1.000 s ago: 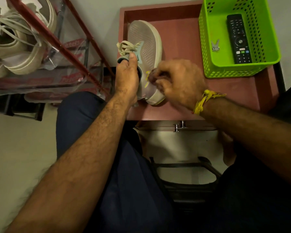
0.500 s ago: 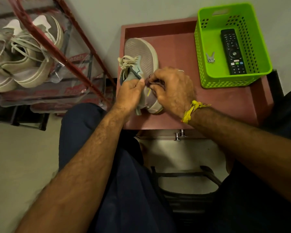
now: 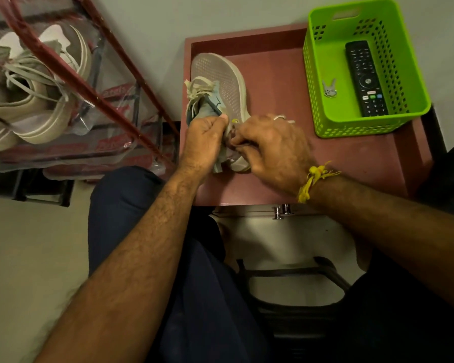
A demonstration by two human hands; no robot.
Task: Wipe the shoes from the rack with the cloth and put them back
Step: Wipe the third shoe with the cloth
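1. While the rack (image 3: pixel 71 74) at the left holds pale sneakers (image 3: pixel 37 100), one grey shoe (image 3: pixel 220 82) lies sole-up on the red tabletop (image 3: pixel 325 166).
2. Light and soft-sided, it probably flexes; the firm heel seems the best hold.
3. Left hand (image 3: pixel 203 142) clamps its collar.
4. Right hand (image 3: pixel 273 148) pinches something small at the heel; whether cloth, I cannot tell.

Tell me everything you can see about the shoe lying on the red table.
The grey sneaker lies on its side on the red table, its dotted pale sole facing up, cream laces bunched at its left. The left hand grips its collar; the right hand pinches near the heel. Whether a cloth is there is unclear.
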